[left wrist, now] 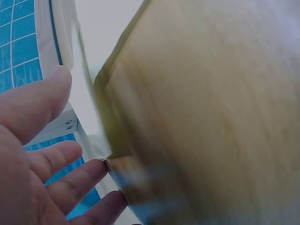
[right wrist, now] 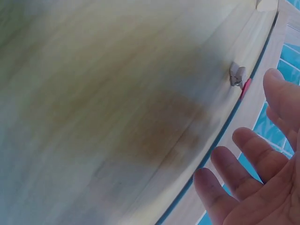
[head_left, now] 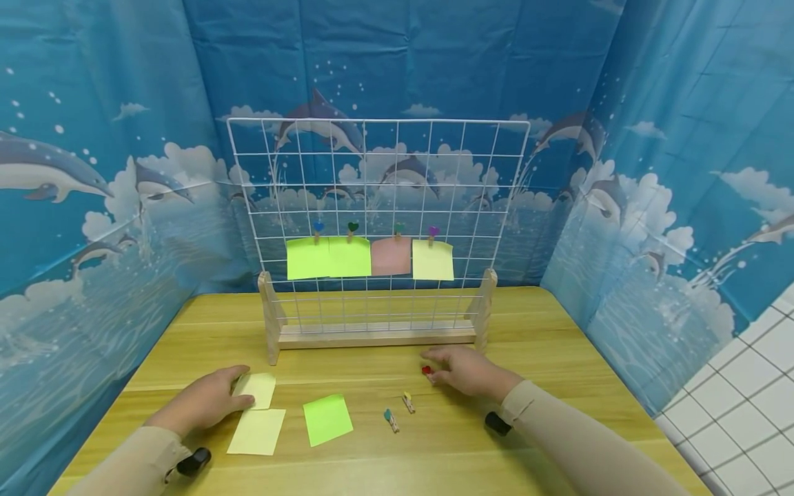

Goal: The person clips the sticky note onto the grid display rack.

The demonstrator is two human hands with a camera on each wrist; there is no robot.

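In the head view my left hand [head_left: 201,399] is at the left, its thumb and fingertips over the edge of a pale yellow sticky note [head_left: 260,389]. A second pale yellow note [head_left: 257,432] lies just in front of it. The left wrist view shows the fingers spread, not curled round anything. On the right, my right hand [head_left: 465,372] reaches over a small wooden clip with a red heart [head_left: 426,370], thumb close beside it. From the right wrist, the clip [right wrist: 237,75] sits on the table between the spread thumb and fingers, apart from them.
A white wire grid [head_left: 397,153] stands upright in a wooden base [head_left: 378,337]. Heart clips hold two green notes [head_left: 349,258], a pink note [head_left: 391,257] and a yellow note [head_left: 433,262] on it. A green note [head_left: 327,420], teal clip [head_left: 391,421] and yellow clip [head_left: 408,403] lie in front.
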